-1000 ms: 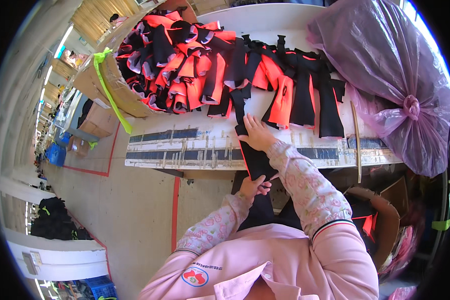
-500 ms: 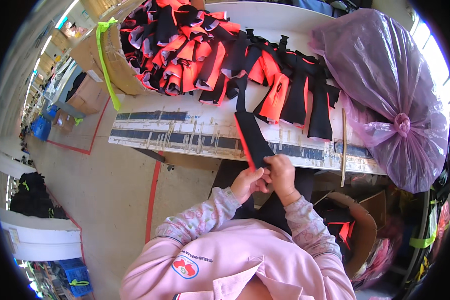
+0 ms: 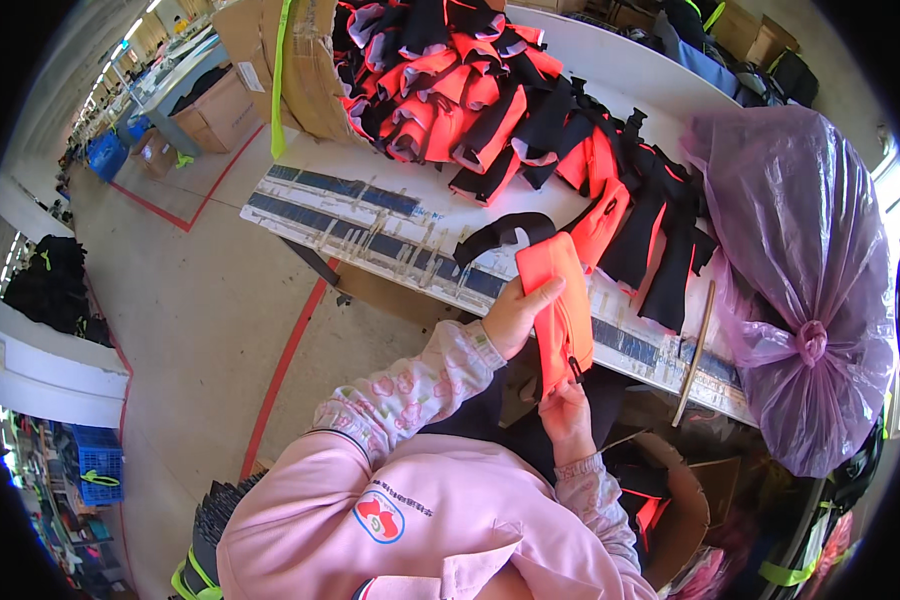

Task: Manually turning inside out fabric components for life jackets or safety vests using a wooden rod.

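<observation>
An orange zippered pouch [image 3: 552, 300] with a black strap [image 3: 505, 236] is held up in front of the table edge. My left hand [image 3: 516, 316] grips its left side, the thumb lying across the orange face. At the lower end, by the black zipper pull, my right hand [image 3: 567, 412] pinches the pouch. The strap curls over the tabletop behind it. Beyond my hands lies a row of similar black and orange pouches [image 3: 638, 235], some with black buckles. A heap of more such pieces [image 3: 440, 90] spills from a cardboard box [image 3: 315, 75].
The white table [image 3: 370, 215] has worn dark tape along its front edge. A large knotted purple plastic bag [image 3: 800, 250] stands at the right, near a thin wooden strip [image 3: 695, 350]. Below right is an open cardboard box [image 3: 685, 500] with black and orange pieces.
The pouch has turned from its black side to its orange side and been raised. My left hand has moved up its side; my right hand has gone down to its lower end. The view has shifted.
</observation>
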A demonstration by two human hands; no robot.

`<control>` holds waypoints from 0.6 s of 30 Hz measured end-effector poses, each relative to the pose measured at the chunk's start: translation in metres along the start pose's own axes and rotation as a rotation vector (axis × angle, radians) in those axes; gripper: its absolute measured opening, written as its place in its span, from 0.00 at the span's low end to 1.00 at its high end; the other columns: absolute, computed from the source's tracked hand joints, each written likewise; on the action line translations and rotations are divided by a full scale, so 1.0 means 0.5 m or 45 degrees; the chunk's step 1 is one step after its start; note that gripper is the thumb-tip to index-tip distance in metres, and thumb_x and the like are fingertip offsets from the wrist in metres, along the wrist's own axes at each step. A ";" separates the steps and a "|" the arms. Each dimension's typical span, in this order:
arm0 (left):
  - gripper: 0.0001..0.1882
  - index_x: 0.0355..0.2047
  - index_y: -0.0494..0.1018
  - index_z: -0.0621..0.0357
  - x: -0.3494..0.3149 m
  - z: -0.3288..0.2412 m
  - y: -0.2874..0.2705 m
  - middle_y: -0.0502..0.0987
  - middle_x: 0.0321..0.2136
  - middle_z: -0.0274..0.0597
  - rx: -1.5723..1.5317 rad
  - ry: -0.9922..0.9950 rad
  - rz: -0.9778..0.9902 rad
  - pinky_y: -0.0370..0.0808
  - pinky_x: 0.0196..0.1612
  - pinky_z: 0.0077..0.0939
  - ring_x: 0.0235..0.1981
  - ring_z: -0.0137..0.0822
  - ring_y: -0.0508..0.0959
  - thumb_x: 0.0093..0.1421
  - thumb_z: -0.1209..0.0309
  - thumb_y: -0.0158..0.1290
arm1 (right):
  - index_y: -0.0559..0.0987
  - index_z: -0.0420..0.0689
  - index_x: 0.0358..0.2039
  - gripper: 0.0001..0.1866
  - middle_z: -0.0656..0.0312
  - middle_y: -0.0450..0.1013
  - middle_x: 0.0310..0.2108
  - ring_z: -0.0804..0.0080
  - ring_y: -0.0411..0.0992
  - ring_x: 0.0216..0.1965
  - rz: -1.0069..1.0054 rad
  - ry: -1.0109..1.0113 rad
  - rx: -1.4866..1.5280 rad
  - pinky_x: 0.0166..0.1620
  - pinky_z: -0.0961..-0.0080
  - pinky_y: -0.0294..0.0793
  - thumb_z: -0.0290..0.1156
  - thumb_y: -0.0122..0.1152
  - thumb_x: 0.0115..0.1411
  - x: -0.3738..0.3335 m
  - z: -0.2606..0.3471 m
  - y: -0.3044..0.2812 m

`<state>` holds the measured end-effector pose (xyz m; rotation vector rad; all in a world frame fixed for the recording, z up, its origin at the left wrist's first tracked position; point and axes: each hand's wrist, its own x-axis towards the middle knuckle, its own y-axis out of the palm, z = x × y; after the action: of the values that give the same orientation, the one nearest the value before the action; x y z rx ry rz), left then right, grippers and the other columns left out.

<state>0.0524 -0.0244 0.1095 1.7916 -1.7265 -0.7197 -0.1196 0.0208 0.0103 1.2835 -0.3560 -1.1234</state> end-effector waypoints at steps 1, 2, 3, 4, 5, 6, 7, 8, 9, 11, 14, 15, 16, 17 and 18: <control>0.18 0.47 0.66 0.62 -0.002 0.003 0.007 0.73 0.42 0.38 0.124 0.031 -0.089 0.69 0.48 0.26 0.43 0.29 0.73 0.59 0.66 0.51 | 0.69 0.43 0.48 0.21 0.62 0.73 0.42 0.71 0.74 0.41 -0.010 0.022 0.014 0.44 0.75 0.75 0.21 0.56 0.52 0.002 -0.001 -0.008; 0.15 0.43 0.68 0.61 -0.004 0.001 0.016 0.73 0.38 0.33 0.157 0.056 -0.106 0.70 0.44 0.22 0.39 0.24 0.73 0.58 0.67 0.53 | 0.69 0.43 0.48 0.21 0.62 0.73 0.42 0.71 0.74 0.41 -0.014 0.023 0.009 0.44 0.75 0.75 0.21 0.56 0.52 0.004 0.000 -0.016; 0.15 0.43 0.68 0.61 -0.004 0.003 0.018 0.73 0.38 0.33 0.152 0.056 -0.108 0.70 0.44 0.22 0.39 0.24 0.73 0.58 0.67 0.53 | 0.69 0.43 0.48 0.20 0.62 0.73 0.42 0.71 0.74 0.40 -0.038 0.044 -0.012 0.43 0.75 0.75 0.21 0.56 0.52 0.006 0.001 -0.024; 0.15 0.43 0.68 0.61 -0.003 0.006 0.021 0.73 0.38 0.33 0.197 0.062 -0.132 0.69 0.44 0.22 0.39 0.24 0.73 0.58 0.67 0.53 | 0.69 0.43 0.47 0.20 0.61 0.73 0.42 0.71 0.74 0.40 -0.060 0.066 -0.033 0.43 0.74 0.75 0.22 0.55 0.53 0.007 0.002 -0.030; 0.15 0.43 0.68 0.60 -0.003 0.009 0.022 0.73 0.38 0.33 0.243 0.068 -0.155 0.69 0.44 0.22 0.39 0.24 0.73 0.58 0.67 0.53 | 0.69 0.43 0.47 0.20 0.61 0.73 0.42 0.71 0.74 0.40 -0.062 0.068 -0.037 0.43 0.74 0.75 0.22 0.55 0.53 0.009 0.002 -0.038; 0.15 0.43 0.68 0.60 -0.003 0.010 0.021 0.73 0.38 0.33 0.240 0.068 -0.158 0.69 0.44 0.22 0.39 0.24 0.73 0.58 0.67 0.53 | 0.69 0.43 0.47 0.19 0.61 0.73 0.42 0.70 0.74 0.40 -0.054 0.068 -0.024 0.43 0.74 0.75 0.22 0.55 0.53 0.012 0.001 -0.046; 0.16 0.44 0.68 0.61 -0.002 0.011 0.020 0.73 0.38 0.34 0.277 0.062 -0.165 0.69 0.45 0.22 0.39 0.24 0.73 0.59 0.66 0.52 | 0.69 0.43 0.47 0.19 0.61 0.73 0.42 0.70 0.74 0.40 -0.046 0.066 -0.011 0.43 0.74 0.75 0.22 0.55 0.53 0.013 0.001 -0.046; 0.16 0.44 0.68 0.61 -0.001 0.010 0.020 0.73 0.38 0.34 0.316 0.056 -0.172 0.69 0.45 0.22 0.39 0.24 0.73 0.59 0.66 0.52 | 0.69 0.43 0.47 0.19 0.61 0.73 0.42 0.70 0.74 0.40 -0.048 0.066 -0.012 0.43 0.74 0.75 0.22 0.55 0.53 0.013 0.003 -0.045; 0.16 0.44 0.68 0.61 -0.004 0.010 0.021 0.73 0.38 0.34 0.315 0.054 -0.171 0.69 0.45 0.22 0.39 0.24 0.73 0.59 0.66 0.52 | 0.70 0.44 0.46 0.18 0.63 0.74 0.41 0.71 0.74 0.40 -0.034 0.083 -0.022 0.43 0.75 0.75 0.21 0.55 0.53 0.013 0.005 -0.044; 0.21 0.45 0.67 0.66 -0.020 -0.006 0.028 0.73 0.39 0.38 0.145 0.121 -0.143 0.69 0.44 0.22 0.39 0.25 0.73 0.61 0.60 0.49 | 0.72 0.45 0.45 0.17 0.65 0.74 0.40 0.73 0.73 0.40 -0.023 0.095 -0.021 0.44 0.76 0.74 0.20 0.56 0.53 0.010 0.004 -0.030; 0.23 0.47 0.66 0.66 -0.022 -0.039 0.014 0.73 0.41 0.39 0.042 0.091 -0.035 0.68 0.47 0.24 0.41 0.27 0.73 0.62 0.57 0.46 | 0.70 0.46 0.48 0.20 0.63 0.72 0.45 0.71 0.71 0.45 0.019 0.035 -0.053 0.47 0.72 0.73 0.20 0.56 0.53 0.003 0.004 -0.005; 0.23 0.47 0.66 0.66 -0.026 -0.042 0.014 0.73 0.41 0.39 0.046 0.084 -0.030 0.68 0.47 0.24 0.41 0.27 0.73 0.62 0.57 0.46 | 0.70 0.46 0.49 0.22 0.63 0.70 0.47 0.70 0.70 0.47 0.049 -0.003 -0.112 0.48 0.71 0.72 0.20 0.56 0.53 -0.003 0.001 0.004; 0.23 0.47 0.66 0.65 -0.028 -0.044 0.016 0.73 0.42 0.39 0.016 0.086 -0.013 0.69 0.48 0.26 0.43 0.28 0.73 0.62 0.56 0.45 | 0.69 0.47 0.50 0.23 0.63 0.69 0.48 0.69 0.69 0.48 0.080 -0.044 -0.171 0.50 0.70 0.71 0.20 0.56 0.53 -0.005 0.002 0.011; 0.24 0.47 0.66 0.63 -0.029 -0.044 0.018 0.73 0.43 0.39 -0.015 0.086 0.006 0.69 0.48 0.28 0.44 0.30 0.73 0.62 0.55 0.44 | 0.69 0.47 0.50 0.23 0.63 0.69 0.48 0.69 0.69 0.48 0.078 -0.056 -0.162 0.50 0.70 0.71 0.20 0.56 0.53 -0.006 0.006 0.013; 0.25 0.49 0.65 0.64 -0.030 -0.041 0.016 0.72 0.45 0.41 -0.038 0.078 0.039 0.68 0.50 0.30 0.46 0.32 0.72 0.62 0.55 0.44 | 0.69 0.47 0.51 0.23 0.63 0.69 0.49 0.69 0.69 0.49 0.057 -0.074 -0.229 0.50 0.69 0.71 0.19 0.55 0.53 -0.007 0.012 0.013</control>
<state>0.0607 -0.0095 0.1295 1.7454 -1.6906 -0.6677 -0.1229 0.0192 0.0190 1.0819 -0.3173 -1.1304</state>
